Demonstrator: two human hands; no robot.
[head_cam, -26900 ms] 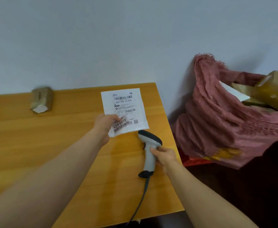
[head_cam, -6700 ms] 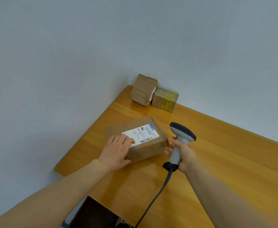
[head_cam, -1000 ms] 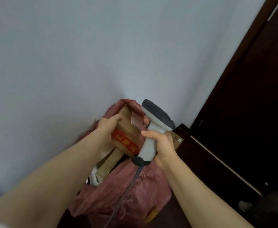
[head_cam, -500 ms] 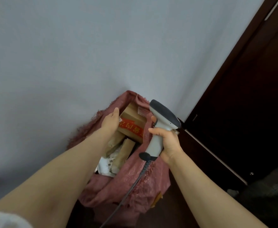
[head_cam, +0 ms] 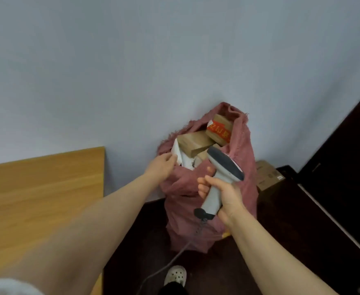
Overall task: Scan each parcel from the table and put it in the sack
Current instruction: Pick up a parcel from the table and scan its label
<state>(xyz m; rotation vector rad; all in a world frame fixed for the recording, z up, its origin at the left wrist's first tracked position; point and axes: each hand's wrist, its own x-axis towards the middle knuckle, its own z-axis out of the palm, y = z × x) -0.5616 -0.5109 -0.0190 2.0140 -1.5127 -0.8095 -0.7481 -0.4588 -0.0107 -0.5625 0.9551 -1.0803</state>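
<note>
While the right hand (head_cam: 228,194) clenches the grey handheld scanner (head_cam: 225,165), several brown cardboard parcels (head_cam: 196,142) already sit bagged in the pink woven sack (head_cam: 243,150), mid-frame; left hand (head_cam: 162,167) grip: cannot tell.

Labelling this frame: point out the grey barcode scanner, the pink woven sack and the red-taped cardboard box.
Grey barcode scanner (head_cam: 225,165), head view, its dark head.
Pink woven sack (head_cam: 241,141), head view, its right wall.
Red-taped cardboard box (head_cam: 218,132), head view, its red tape.
</note>
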